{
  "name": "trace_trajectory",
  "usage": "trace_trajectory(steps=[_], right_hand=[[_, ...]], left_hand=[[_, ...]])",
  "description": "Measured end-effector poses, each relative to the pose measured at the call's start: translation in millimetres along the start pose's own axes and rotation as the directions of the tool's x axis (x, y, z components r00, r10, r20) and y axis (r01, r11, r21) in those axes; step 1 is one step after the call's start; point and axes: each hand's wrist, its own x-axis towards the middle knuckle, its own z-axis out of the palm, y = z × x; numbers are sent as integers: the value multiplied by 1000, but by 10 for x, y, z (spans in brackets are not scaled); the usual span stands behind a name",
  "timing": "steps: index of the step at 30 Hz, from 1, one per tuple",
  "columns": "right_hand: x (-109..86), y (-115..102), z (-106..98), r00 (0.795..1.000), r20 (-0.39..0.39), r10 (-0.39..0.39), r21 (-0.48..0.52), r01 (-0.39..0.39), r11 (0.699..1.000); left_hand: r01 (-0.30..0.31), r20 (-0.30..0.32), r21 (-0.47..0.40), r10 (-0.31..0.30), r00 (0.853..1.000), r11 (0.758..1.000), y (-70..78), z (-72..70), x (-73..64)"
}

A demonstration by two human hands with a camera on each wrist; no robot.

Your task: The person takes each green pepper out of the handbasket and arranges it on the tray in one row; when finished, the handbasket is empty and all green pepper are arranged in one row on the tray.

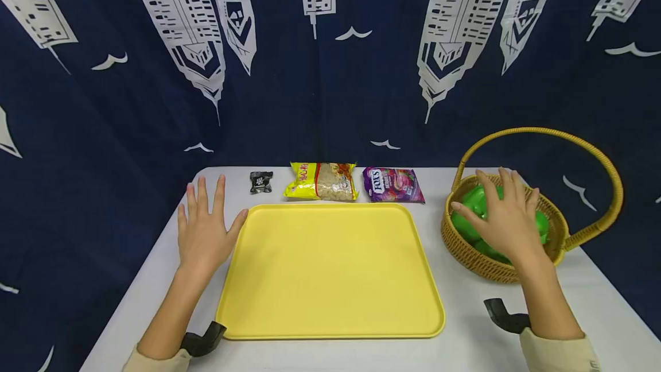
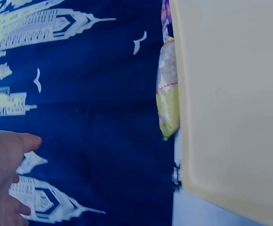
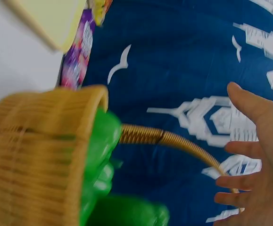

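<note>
My left hand [image 1: 206,240], fingers spread, hovers by the upper left corner of a yellow tray [image 1: 330,271] and holds nothing. On the right, a wicker basket [image 1: 477,263] with a tall hooped handle contains several glossy green bell peppers [image 1: 474,202]. My right hand [image 1: 508,217] is over the basket's opening, its fingers spread and holding nothing, and it hides part of the peppers in the head view. In the right wrist view, that hand [image 3: 263,160] is apart from the peppers [image 3: 101,146], with the handle [image 3: 174,141] passing behind the fingers.
Along the table's back edge lie a small black wrapped packet [image 1: 260,182], a yellow bag with a clear window [image 1: 322,181] and a purple FOX'S candy bag [image 1: 393,185]. The white table [image 1: 289,356] meets a dark blue curtain [image 1: 320,102] printed with white buildings.
</note>
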Motion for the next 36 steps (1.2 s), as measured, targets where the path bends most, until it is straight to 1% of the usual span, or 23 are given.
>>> trace_trajectory(steps=[3,5,7,9,11,13,16,21,25,29,33,36], right_hand=[[-69,169,-22,997,-73,26,57,-22,998],[-134,300,-19,993,-110,48,94,-38,995],[-210,429,-14,989,-123,80,127,-64,990],[-280,554,0,987,-122,108,146,-90,985],[-341,657,23,985,-115,132,156,-114,981],[-375,731,59,982,-107,154,150,-137,979],[-396,787,112,975,-92,200,121,-189,975],[-370,798,199,958,-70,280,39,-278,960],[-336,772,262,946,-74,316,14,-316,949],[-326,763,315,938,-92,333,16,-333,943],[-331,775,347,935,-126,331,7,-332,943],[-333,781,358,934,-139,328,1,-331,944]], left_hand=[[-3,-101,-75,-4,995,997,-74,31,-90],[-9,-141,-124,-9,990,992,-139,71,-162],[-11,-155,-175,-16,988,984,-214,119,-245],[-7,-146,-231,-27,989,973,-298,170,-332],[6,-121,-289,-43,992,957,-385,218,-418],[29,-79,-345,-60,995,938,-466,266,-484],[50,-13,-414,-61,998,909,-577,368,-556],[58,91,-502,-15,996,863,-710,610,-634],[59,160,-561,39,986,826,-764,779,-686],[63,238,-593,101,966,803,-778,883,-711],[69,293,-606,142,945,792,-775,919,-738],[64,300,-602,151,942,796,-780,927,-757]])
